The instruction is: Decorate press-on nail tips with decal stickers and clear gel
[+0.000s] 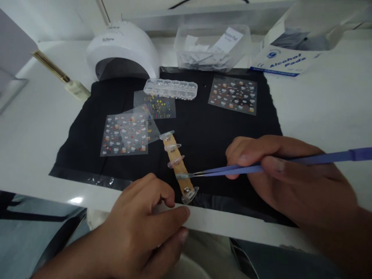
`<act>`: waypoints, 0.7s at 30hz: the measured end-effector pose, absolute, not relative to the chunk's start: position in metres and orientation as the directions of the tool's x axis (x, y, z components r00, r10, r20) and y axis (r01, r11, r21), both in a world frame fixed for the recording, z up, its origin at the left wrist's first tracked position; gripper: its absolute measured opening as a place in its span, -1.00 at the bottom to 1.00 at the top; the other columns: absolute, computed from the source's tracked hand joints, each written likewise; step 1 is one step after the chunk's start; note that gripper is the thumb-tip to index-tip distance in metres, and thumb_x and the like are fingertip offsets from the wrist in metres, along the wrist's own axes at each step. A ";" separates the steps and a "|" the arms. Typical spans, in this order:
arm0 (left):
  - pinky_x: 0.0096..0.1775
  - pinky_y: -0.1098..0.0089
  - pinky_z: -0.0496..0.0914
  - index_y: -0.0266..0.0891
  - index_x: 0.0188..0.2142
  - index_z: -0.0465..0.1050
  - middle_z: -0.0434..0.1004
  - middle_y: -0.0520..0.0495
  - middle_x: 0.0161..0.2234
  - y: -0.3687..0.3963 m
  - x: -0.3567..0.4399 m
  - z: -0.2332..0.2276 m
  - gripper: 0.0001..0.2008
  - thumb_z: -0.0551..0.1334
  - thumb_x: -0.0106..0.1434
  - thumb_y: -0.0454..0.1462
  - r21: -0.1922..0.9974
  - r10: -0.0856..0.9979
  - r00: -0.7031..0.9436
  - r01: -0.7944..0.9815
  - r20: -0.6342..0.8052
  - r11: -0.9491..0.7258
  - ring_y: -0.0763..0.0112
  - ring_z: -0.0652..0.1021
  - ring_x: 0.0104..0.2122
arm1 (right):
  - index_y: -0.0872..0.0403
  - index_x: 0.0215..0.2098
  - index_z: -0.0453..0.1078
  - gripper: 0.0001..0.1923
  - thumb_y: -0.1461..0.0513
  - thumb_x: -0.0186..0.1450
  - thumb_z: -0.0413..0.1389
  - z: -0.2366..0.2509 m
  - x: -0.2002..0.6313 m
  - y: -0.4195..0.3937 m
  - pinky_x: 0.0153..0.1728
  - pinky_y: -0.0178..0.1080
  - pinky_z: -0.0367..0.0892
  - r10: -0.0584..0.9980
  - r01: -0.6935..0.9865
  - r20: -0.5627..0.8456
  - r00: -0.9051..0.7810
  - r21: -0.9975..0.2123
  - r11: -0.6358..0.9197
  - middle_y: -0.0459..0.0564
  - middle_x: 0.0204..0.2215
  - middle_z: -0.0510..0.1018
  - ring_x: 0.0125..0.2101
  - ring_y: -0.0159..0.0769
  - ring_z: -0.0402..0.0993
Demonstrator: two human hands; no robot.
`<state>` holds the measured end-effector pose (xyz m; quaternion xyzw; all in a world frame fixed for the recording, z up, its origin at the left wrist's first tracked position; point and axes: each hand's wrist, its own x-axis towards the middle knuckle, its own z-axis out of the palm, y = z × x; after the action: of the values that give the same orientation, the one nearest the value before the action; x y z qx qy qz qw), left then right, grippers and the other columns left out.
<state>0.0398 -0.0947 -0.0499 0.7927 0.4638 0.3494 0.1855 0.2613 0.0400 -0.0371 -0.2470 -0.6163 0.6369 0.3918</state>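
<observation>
A wooden stick (179, 164) carrying several clear false nails lies on a black mat (203, 131). My right hand (287, 170) holds blue tweezers (232, 169), whose tips touch one of the nails near the stick's lower end. My left hand (145, 228) rests at the table's front edge, its fingertips next to the stick's near end, fingers curled and holding nothing that I can see.
Sticker sheets (124, 133) (233, 94) lie on the mat beside a clear compartment box (171, 88). Behind stand a white nail lamp (122, 52), a clear tub of pads (212, 46) and an alcohol pads box (286, 62). A brush (62, 75) lies at left.
</observation>
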 end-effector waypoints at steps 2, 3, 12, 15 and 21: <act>-0.45 0.35 0.23 -0.30 -0.18 0.48 0.32 -0.09 -0.27 -0.095 0.040 -0.050 -0.83 0.22 0.22 -0.43 0.628 0.875 0.301 0.610 0.379 -0.482 0.40 0.34 -0.41 | -0.04 -0.30 0.66 -0.82 0.10 0.33 0.23 -0.038 0.261 0.040 -0.42 -0.17 0.38 0.807 -0.198 0.174 -0.564 -0.978 0.073 -0.05 -0.54 0.58 -0.45 -0.26 0.50; -0.44 0.36 0.24 -0.29 -0.22 0.47 0.31 -0.07 -0.29 -0.096 0.040 -0.050 -0.87 0.22 0.23 -0.43 0.642 0.886 0.272 0.613 0.375 -0.461 0.41 0.35 -0.40 | -0.04 -0.29 0.66 -0.82 0.10 0.34 0.23 -0.039 0.261 0.040 -0.41 -0.18 0.38 0.806 -0.203 0.180 -0.564 -0.976 0.076 -0.05 -0.53 0.59 -0.45 -0.26 0.51; -0.39 0.31 0.36 -0.24 -0.23 0.40 0.47 -0.04 -0.39 -0.087 0.051 -0.055 -0.86 0.34 0.26 -0.31 0.632 0.951 0.103 0.726 0.290 -0.271 0.31 0.47 -0.39 | -0.04 -0.30 0.67 -0.82 0.07 0.32 0.25 -0.040 0.259 0.043 -0.40 -0.26 0.40 0.803 -0.232 0.198 -0.563 -0.970 0.077 -0.08 -0.53 0.62 -0.45 -0.32 0.54; -0.40 0.30 0.36 -0.22 -0.22 0.43 0.51 -0.03 -0.39 -0.086 0.053 -0.058 -0.91 0.31 0.30 -0.32 0.582 0.943 0.121 0.760 0.310 -0.289 0.29 0.48 -0.41 | -0.05 -0.32 0.67 -0.83 0.07 0.30 0.28 -0.039 0.258 0.043 -0.42 -0.26 0.40 0.812 -0.229 0.188 -0.553 -0.971 0.069 -0.08 -0.54 0.63 -0.46 -0.30 0.54; -0.39 0.26 0.38 -0.23 -0.19 0.47 0.54 -0.06 -0.38 -0.084 0.054 -0.059 -0.90 0.31 0.32 -0.27 0.528 0.927 0.165 0.782 0.337 -0.331 0.25 0.50 -0.40 | -0.05 -0.36 0.66 -0.81 0.04 0.26 0.30 -0.040 0.259 0.043 -0.42 -0.23 0.37 0.829 -0.221 0.192 -0.524 -0.972 0.086 -0.08 -0.55 0.63 -0.48 -0.28 0.54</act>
<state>0.0535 -0.0843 -0.0591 0.7543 0.5664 0.3109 0.1169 0.2589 0.0432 -0.0397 -0.2509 -0.6067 0.6279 0.4181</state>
